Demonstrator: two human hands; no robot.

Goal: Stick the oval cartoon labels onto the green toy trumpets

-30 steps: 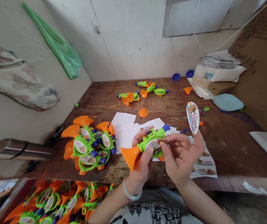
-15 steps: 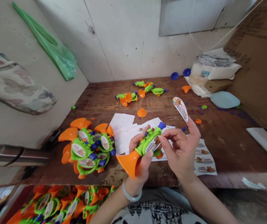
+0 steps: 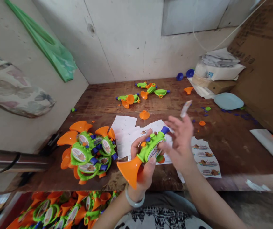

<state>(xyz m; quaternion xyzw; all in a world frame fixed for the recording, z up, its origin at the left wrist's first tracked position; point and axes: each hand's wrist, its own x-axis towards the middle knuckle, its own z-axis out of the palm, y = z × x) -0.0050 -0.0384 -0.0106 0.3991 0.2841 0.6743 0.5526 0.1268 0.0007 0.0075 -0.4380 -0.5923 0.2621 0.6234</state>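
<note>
My left hand (image 3: 146, 174) is closed around a green toy trumpet (image 3: 148, 149) with an orange bell and a blue mouthpiece. An oval bear sticker (image 3: 153, 152) lies on the trumpet's side, under my left thumb. My right hand (image 3: 182, 143) is beside the mouthpiece end, slightly blurred, its fingers spread. A second sticker (image 3: 186, 108) clings to a fingertip of that hand and stands up from it. The right thumb is close to the trumpet's side; whether it touches I cannot tell. Near my right wrist lies a sheet of bear stickers (image 3: 206, 163).
Stickered trumpets (image 3: 79, 154) are heaped on the left of the table, with more in a box (image 3: 65, 210) below. Several trumpets (image 3: 130, 99) lie farther back. White papers (image 3: 125, 133) are under my hands. A steel flask (image 3: 14, 161) lies left; a blue dish (image 3: 229, 101) is right.
My right hand has come away from the sticker on the trumpet and its fingers have spread. The sticker on its fingertip has turned nearly edge-on. The left hand keeps its hold.
</note>
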